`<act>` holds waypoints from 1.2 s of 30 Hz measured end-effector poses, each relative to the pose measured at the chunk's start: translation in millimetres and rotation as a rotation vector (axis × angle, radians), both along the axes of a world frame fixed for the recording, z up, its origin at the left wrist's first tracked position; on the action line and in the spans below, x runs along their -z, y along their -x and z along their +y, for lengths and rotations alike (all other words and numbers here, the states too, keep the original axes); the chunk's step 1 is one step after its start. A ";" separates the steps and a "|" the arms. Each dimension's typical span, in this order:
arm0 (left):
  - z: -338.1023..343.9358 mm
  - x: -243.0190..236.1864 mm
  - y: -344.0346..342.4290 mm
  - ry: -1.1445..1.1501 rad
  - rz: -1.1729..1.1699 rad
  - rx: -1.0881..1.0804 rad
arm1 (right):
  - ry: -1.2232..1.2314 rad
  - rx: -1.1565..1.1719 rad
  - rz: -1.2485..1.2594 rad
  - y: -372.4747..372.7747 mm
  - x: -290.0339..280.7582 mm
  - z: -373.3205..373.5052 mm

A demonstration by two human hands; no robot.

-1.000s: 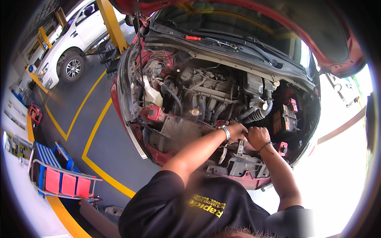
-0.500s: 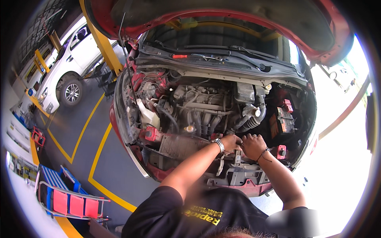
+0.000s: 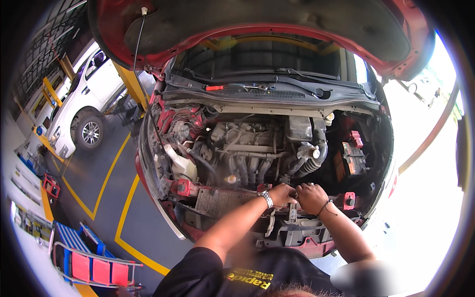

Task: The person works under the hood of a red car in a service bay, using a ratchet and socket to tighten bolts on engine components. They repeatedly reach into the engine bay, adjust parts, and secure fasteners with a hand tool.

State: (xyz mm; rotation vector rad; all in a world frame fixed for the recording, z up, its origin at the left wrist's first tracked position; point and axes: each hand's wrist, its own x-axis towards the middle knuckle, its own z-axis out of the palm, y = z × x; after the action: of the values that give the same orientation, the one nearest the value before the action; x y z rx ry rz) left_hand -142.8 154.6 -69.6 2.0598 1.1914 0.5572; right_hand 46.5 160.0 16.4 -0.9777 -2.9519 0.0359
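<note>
1. Head view, hands: the left hand (image 3: 282,194), with a metal watch (image 3: 266,198) at the wrist, and the right hand (image 3: 311,198), with a dark bracelet (image 3: 324,207), come together at the front of the engine bay. Fingers bend inward on both; how tight either grip is, and what it has hold of, I cannot tell, since the hands cover it.
2. Head view, at the work: an upright metal bracket (image 3: 293,213) is just beside the hands at 6 o'clock from them; whether they touch it is unclear. A pale strip (image 3: 270,223) hangs towards 7 to 8 o'clock.
3. Head view, around the hands: the engine (image 3: 250,136) lies at 11 o'clock, a ribbed hose (image 3: 311,166) at 1, the battery (image 3: 352,161) at 2, a red block (image 3: 349,200) at 3 and a whitish reservoir (image 3: 183,167) between 9 and 10.
4. Head view, in the way: both forearms cross the car's front edge. The raised red bonnet (image 3: 262,24) overhangs at 12, and its prop rod (image 3: 134,64) stands between 10 and 11. A red-handled tool (image 3: 214,88) lies below the windscreen at 11.
5. Head view, farther off: a white vehicle (image 3: 74,118) and a yellow post (image 3: 129,86) stand at 10.
</note>
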 end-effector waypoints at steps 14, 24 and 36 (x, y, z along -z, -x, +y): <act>6.1 16.3 -0.7 0.064 -0.006 0.011 | 0.089 -0.070 0.152 0.3 7.1 1.5; 5.9 21.8 -0.3 0.303 -0.022 0.042 | 0.060 0.039 0.090 9.4 11.0 -0.3; 2.9 36.3 -11.0 -0.045 -0.044 -0.096 | 0.076 -0.013 0.153 15.5 19.0 -1.9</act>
State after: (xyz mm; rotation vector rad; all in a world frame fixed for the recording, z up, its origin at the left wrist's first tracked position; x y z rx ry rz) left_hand -131.8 157.5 -105.9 2.0250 1.2674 0.6775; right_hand 31.0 158.1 -2.6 -0.9190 -2.8360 0.2140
